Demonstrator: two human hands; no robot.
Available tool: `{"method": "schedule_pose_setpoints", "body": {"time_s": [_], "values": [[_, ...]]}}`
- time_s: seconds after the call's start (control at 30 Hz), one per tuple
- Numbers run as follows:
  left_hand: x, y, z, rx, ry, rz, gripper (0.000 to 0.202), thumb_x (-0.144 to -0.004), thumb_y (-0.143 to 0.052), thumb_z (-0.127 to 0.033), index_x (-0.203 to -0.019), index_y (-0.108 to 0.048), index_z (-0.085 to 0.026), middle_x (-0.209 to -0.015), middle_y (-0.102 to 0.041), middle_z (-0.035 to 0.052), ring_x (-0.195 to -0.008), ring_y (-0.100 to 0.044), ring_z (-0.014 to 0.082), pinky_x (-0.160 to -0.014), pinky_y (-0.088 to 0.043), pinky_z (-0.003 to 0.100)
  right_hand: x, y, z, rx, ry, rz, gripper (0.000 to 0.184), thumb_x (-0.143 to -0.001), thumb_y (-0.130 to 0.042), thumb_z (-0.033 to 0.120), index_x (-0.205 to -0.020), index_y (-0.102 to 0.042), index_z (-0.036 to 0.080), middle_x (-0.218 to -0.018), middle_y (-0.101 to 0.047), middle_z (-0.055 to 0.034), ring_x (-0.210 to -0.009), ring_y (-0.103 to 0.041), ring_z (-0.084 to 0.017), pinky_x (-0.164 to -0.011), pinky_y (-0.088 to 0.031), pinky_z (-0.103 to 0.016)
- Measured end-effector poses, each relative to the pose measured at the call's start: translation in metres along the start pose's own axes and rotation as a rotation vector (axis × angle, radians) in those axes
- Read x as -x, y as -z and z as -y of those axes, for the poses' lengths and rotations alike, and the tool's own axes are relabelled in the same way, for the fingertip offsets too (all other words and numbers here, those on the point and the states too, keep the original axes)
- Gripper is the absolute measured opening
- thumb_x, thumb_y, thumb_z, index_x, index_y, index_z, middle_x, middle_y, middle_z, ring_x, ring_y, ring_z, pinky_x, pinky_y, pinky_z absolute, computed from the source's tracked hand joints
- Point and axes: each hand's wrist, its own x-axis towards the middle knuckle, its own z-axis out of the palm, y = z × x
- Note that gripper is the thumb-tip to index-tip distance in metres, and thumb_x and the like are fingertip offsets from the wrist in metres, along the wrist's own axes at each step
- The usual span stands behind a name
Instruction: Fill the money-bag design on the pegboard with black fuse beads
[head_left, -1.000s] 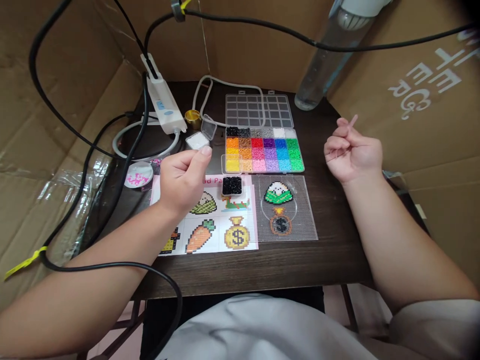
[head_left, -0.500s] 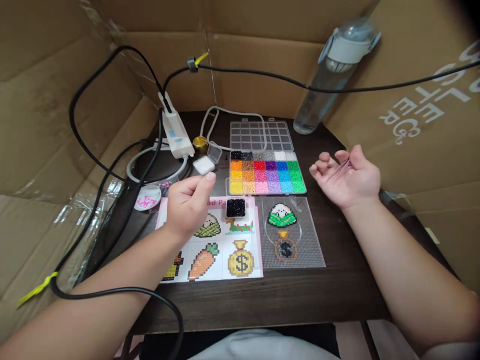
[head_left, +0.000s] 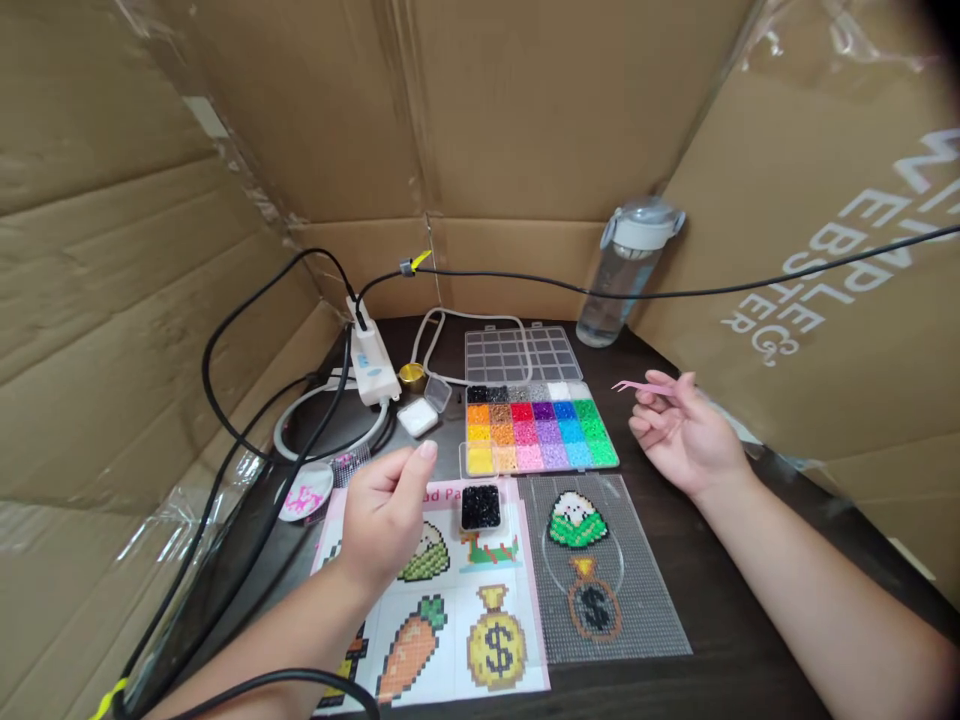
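My left hand (head_left: 381, 515) is closed in a loose fist, thumb on top, above a printed pattern sheet (head_left: 457, 640); nothing shows between its fingers. Pink tweezers (head_left: 643, 387) are pinched in my right hand (head_left: 690, 435), palm turned up, their bent tips pointing left. That hand is over the table's right side, beside a sorted bead box (head_left: 616, 462). A clear pegboard (head_left: 660, 625) bears a finished-looking white and green rice dumpling (head_left: 577, 520) and a money bag outline (head_left: 595, 608) with a dollar sign. A small clear box (head_left: 484, 534) of black beads rests on the sheet.
A white power strip (head_left: 373, 365) and black cables (head_left: 510, 280) occupy the left and cross overhead. Behind stand a gold cup (head_left: 412, 376), a box of white beads (head_left: 418, 418) and a water bottle (head_left: 619, 275). Cardboard walls (head_left: 525, 120) surround the table.
The camera view has tilted up, so the table sits lower in the picture. My right hand has turned the tweezers so that their tips point left; my left hand stays closed.
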Motion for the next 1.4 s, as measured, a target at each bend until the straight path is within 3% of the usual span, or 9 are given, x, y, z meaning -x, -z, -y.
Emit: {"method": "schedule_pose_setpoints", "body": {"time_s": [0.2, 0.4, 0.57, 0.7, 0.8, 1.07, 1.4], "values": [[0.001, 0.001, 0.000, 0.011, 0.006, -0.039, 0.053, -0.093, -0.051, -0.048, -0.054, -0.029, -0.020, -0.052, -0.027, -0.0027, -0.051, -0.026, 0.0107, -0.049, -0.024, 0.030, 0.005, -0.003, -0.007, 0.040, 0.024, 0.033, 0.037, -0.059, -0.091, 0.033, -0.089, -0.073, 0.020, -0.072, -0.067, 0.0032, -0.048, -0.045, -0.002, -0.047, -0.048, -0.016], [0.002, 0.000, -0.005, 0.009, 0.012, -0.057, 0.052, -0.094, -0.049, -0.046, -0.053, -0.029, -0.020, -0.052, -0.026, -0.0027, -0.050, -0.026, 0.0108, -0.048, -0.024, 0.030, 0.010, -0.015, -0.011, 0.160, 0.100, 0.088, 0.034, -0.064, -0.087, 0.036, -0.093, -0.075, 0.021, -0.083, -0.071, -0.0006, -0.056, -0.056, -0.007, -0.054, -0.054, -0.023], [0.002, -0.001, -0.003, 0.028, 0.016, -0.067, 0.052, -0.094, -0.048, -0.047, -0.054, -0.028, -0.020, -0.053, -0.025, -0.0027, -0.050, -0.025, 0.0107, -0.048, -0.024, 0.029, 0.008, -0.052, -0.015, 0.377, 0.243, 0.161, 0.028, -0.069, -0.083, 0.039, -0.088, -0.077, 0.019, -0.075, -0.074, -0.0049, -0.063, -0.063, -0.012, -0.067, -0.057, -0.029], [0.002, 0.001, 0.001, 0.055, 0.010, -0.097, 0.053, -0.094, -0.049, -0.047, -0.054, -0.027, -0.020, -0.053, -0.024, -0.0027, -0.051, -0.026, 0.0109, -0.048, -0.024, 0.030, 0.006, -0.087, -0.027, 0.696, 0.399, 0.171, 0.021, -0.076, -0.076, 0.038, -0.087, -0.078, 0.020, -0.095, -0.078, -0.0096, -0.076, -0.071, -0.019, -0.074, -0.058, -0.036], [0.003, 0.002, 0.001, 0.064, 0.007, -0.113, 0.053, -0.095, -0.049, -0.046, -0.054, -0.027, -0.020, -0.053, -0.024, -0.0027, -0.051, -0.025, 0.0108, -0.049, -0.024, 0.030, 0.005, -0.099, -0.039, 0.796, 0.502, 0.166, 0.018, -0.078, -0.072, 0.034, -0.086, -0.078, 0.019, -0.093, -0.079, -0.0097, -0.086, -0.074, -0.023, -0.083, -0.059, -0.041], [0.004, 0.002, 0.000, 0.057, -0.015, -0.122, 0.051, -0.095, -0.049, -0.042, -0.052, -0.033, -0.019, -0.051, -0.030, -0.0014, -0.050, -0.031, 0.0111, -0.049, -0.027, 0.030, 0.005, -0.078, -0.052, 0.917, 0.785, 0.092, 0.012, -0.080, -0.071, 0.029, -0.087, -0.080, 0.025, -0.087, -0.077, -0.0072, -0.086, -0.070, -0.022, -0.084, -0.058, -0.041], [0.005, 0.003, 0.002, 0.043, -0.029, -0.134, 0.050, -0.095, -0.051, -0.040, -0.054, -0.031, -0.018, -0.052, -0.028, -0.0017, -0.051, -0.029, 0.0111, -0.050, -0.025, 0.031, -0.001, -0.070, -0.057, 0.973, 0.768, 0.061, 0.010, -0.078, -0.072, 0.029, -0.085, -0.080, 0.026, -0.078, -0.072, -0.0058, -0.073, -0.067, -0.020, -0.073, -0.057, -0.038]]}}
